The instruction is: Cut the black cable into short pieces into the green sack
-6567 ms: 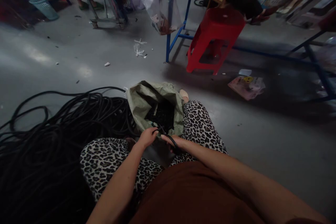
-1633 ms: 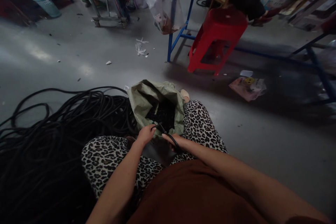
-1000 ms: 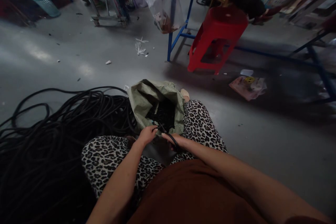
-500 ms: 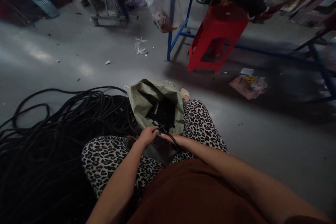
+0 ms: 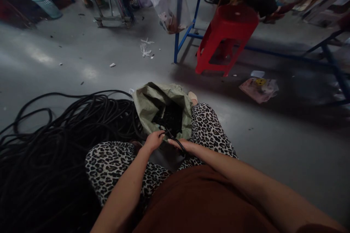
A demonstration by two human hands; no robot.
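My right hand [image 5: 187, 145] is closed on a pair of black-handled scissors [image 5: 181, 147], whose blades point up and left over the sack's near rim. Pinched in my left hand [image 5: 155, 141] is a dark piece that looks like black cord [image 5: 163, 133], right beside the blades. An open olive-green woven sack [image 5: 144, 111] stands between my knees, with many small black pieces [image 5: 172, 114] inside. On the left lies a large tangled heap of black cord [image 5: 95, 111], running up against my leg and the sack.
A red plastic stool [image 5: 232, 20] stands ahead by a blue metal frame [image 5: 176, 45] with a clear plastic bag [image 5: 171, 3] hanging on it. Another person sits behind the stool. A pinkish plastic bag [image 5: 257, 91], scraps, a blue basket [image 5: 47, 5] and a wheeled rack [image 5: 111, 18] are on the floor.
Both hands stay nearly in place over the sack's rim. The scissor blades and the piece in my left hand have shifted only slightly.
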